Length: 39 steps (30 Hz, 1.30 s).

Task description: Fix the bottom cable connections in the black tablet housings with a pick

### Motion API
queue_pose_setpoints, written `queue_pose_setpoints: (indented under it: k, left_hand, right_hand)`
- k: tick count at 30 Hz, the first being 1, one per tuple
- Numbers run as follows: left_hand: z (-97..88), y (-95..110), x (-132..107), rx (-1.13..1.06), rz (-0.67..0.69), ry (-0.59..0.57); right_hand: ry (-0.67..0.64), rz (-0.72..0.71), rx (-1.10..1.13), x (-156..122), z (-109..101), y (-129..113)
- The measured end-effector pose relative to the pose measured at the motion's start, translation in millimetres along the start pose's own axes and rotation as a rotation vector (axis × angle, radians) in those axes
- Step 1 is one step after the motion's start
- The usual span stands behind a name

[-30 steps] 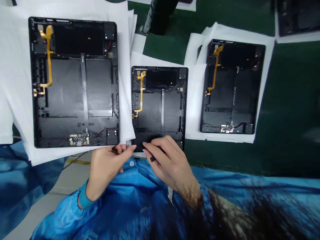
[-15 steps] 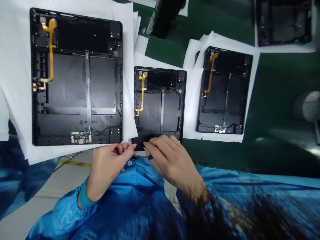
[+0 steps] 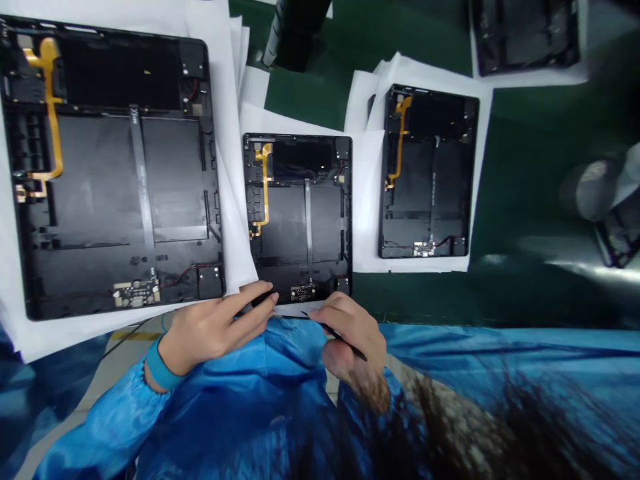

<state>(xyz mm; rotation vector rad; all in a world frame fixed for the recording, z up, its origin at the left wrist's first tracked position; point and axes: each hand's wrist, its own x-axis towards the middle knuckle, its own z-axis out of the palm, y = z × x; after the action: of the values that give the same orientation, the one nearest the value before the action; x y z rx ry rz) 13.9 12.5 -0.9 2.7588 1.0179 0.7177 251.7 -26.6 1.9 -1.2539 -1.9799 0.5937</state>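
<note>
The middle tablet shell point(image 3: 280, 250) lay open on white sheets on the green worktop point(image 3: 530, 167), directly before the person, its near edge between the two hands. The left hand point(image 3: 215, 330) was at the near left corner of the middle tablet shell, its fingers stretched forward and close together; whether they pinched anything could not be told. The right hand point(image 3: 357, 330) was at the near right corner of the middle tablet shell, pinching a slim black tool point(image 3: 343, 339) whose tip pointed toward the shell's near edge. Inside that edge, between the hands, sat a small circuit board point(image 3: 303, 293). A gold ribbon cable point(image 3: 265, 193) ran down the left side of the middle tablet shell, and a grey strip point(image 3: 309, 227) ran lengthwise inside it. To its left, a similar shell point(image 3: 100, 173) rested on stacked paper point(image 3: 237, 247); to its right lay another open shell point(image 3: 420, 200). Far beyond it, to the right, was a partly visible dark shell point(image 3: 530, 33).
</note>
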Motion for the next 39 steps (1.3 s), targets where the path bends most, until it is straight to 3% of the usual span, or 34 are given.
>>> queue_pose_setpoints:
  k: [5, 14, 25, 39]
  left_hand:
    - [0.9, -2, 3, -0.031, 0.054, 0.028]
    - [5.8, 1, 1, -0.142, 0.041, 0.032]
    - [7.9, 1, 3, -0.078, 0.064, 0.067]
    - [6.0, 1, 4, -0.026, 0.069, 0.022]
  right_hand:
    - [0.019, -0.049, 0.104, 9, 4, 1]
    - [0.036, -0.141, -0.015, 9, 10, 3]
    - [0.105, -0.178, -0.057, 3, 14, 5]
    - [0.131, -0.201, -0.038, 2, 16, 7]
